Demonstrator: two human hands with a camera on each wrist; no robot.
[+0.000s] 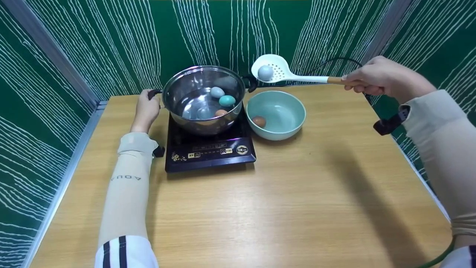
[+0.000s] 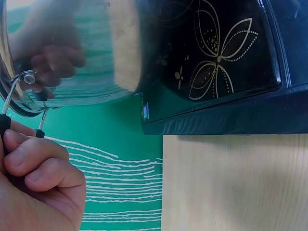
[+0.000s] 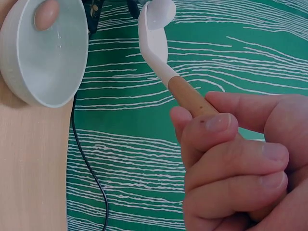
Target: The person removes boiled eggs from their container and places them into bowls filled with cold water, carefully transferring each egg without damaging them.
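Green, white-streaked walls (image 1: 290,26) stand around the wooden tabletop (image 1: 279,193); the left grip (image 1: 147,109) is clamped on a pot handle (image 1: 153,93), the right grip (image 1: 386,77) on a spoon (image 1: 299,77).

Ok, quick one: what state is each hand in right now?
Left hand: closed, holding the black handle of the pot.
Right hand: closed, holding the spoon, which carries a pale egg.

Wood-grained table (image 1: 290,193), green walls (image 1: 122,44) with white streaks
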